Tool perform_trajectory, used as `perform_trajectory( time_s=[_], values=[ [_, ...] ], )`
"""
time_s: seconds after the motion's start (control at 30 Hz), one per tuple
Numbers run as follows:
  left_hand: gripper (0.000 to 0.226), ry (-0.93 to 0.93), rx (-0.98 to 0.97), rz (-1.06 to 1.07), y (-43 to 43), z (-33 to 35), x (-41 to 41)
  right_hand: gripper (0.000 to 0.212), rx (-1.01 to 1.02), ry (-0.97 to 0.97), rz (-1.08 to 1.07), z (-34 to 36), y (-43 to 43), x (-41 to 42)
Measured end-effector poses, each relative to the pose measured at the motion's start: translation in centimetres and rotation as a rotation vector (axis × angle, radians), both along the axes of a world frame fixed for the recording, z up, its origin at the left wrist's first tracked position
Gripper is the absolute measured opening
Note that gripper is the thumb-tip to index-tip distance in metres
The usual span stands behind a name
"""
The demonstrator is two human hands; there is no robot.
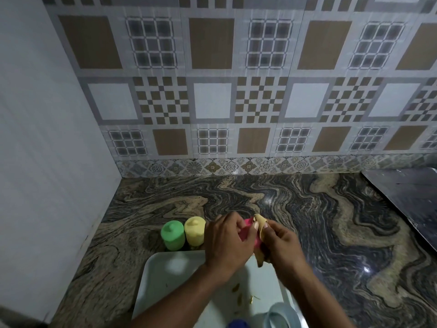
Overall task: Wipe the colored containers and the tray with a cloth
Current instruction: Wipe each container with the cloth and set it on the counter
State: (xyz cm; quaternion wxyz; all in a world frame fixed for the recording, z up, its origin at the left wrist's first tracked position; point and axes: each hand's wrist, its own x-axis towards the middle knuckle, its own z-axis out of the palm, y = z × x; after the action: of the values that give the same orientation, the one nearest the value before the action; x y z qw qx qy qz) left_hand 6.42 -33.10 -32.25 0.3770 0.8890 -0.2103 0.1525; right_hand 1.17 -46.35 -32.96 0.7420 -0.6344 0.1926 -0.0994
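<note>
My left hand (224, 242) grips a pink container (246, 229) above the far edge of the white tray (165, 275). My right hand (281, 245) holds a tan cloth (260, 223) against the container's right side; the cloth's tail hangs below my fingers. A green container (172, 235) and a yellow container (194, 233) stand upright side by side on the counter just beyond the tray's far left corner. A blue container (237, 324) peeks in at the bottom edge, and a pale blue one (280, 316) lies on the tray's near right part.
The dark swirled stone counter (331, 221) runs to a patterned tile wall behind and a plain white wall on the left. A black slab (411, 197) sits at the far right. Small brown crumbs (236, 287) lie on the tray.
</note>
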Motion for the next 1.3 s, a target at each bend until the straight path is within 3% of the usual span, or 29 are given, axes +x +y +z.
perform_trajectory(
  time_s=[0.13, 0.27, 0.33, 0.43, 0.57, 0.7, 0.83, 1.0, 1.17, 1.3],
  values=[
    [0.047, 0.429, -0.021, -0.125, 0.9, 1.6, 2.4, 0.021, -0.024, 0.061, 0.309, 1.6, -3.0, -0.2],
    [0.03, 1.004, -0.157, -0.413, 1.8, 3.4, 3.4, 0.023, -0.059, 0.098, 0.456, 2.1, -3.7, -0.1],
    [0.027, 1.104, -0.182, -0.478, 2.2, 3.6, 3.4, 0.021, -0.024, 0.098, 0.474, 2.1, -3.8, 0.1],
    [0.04, 1.232, -0.289, -0.497, 2.6, 3.2, 3.3, 0.026, 0.026, 0.1, 0.466, 2.1, -4.1, 0.3],
    [0.025, 1.267, -0.331, -0.474, 2.5, 3.1, 2.6, 0.038, 0.071, 0.133, 0.422, 2.0, -4.3, 0.5],
    [0.024, 1.316, -0.39, -0.384, 2.0, 3.0, 2.5, 0.027, 0.107, 0.128, 0.384, 1.7, -4.1, 0.5],
    [0.039, 1.415, -0.416, -0.319, 1.7, 2.6, 2.2, 0.025, 0.049, 0.105, 0.33, 1.3, -4.0, 0.6],
    [0.029, 1.467, -0.51, -0.325, 1.3, 2.3, 2.0, 0.023, 0.117, 0.11, 0.255, 0.2, -3.5, 0.6],
    [0.02, 1.449, -0.505, -0.378, 1.4, 2.1, 2.1, 0.019, 0.083, 0.137, 0.275, 0.3, -3.3, 0.4],
    [0.01, 1.233, -0.62, -0.299, 0.8, 1.6, 2.1, 0.019, 0.145, 0.078, 0.234, 1.0, -3.1, 0.5]
  ],
)
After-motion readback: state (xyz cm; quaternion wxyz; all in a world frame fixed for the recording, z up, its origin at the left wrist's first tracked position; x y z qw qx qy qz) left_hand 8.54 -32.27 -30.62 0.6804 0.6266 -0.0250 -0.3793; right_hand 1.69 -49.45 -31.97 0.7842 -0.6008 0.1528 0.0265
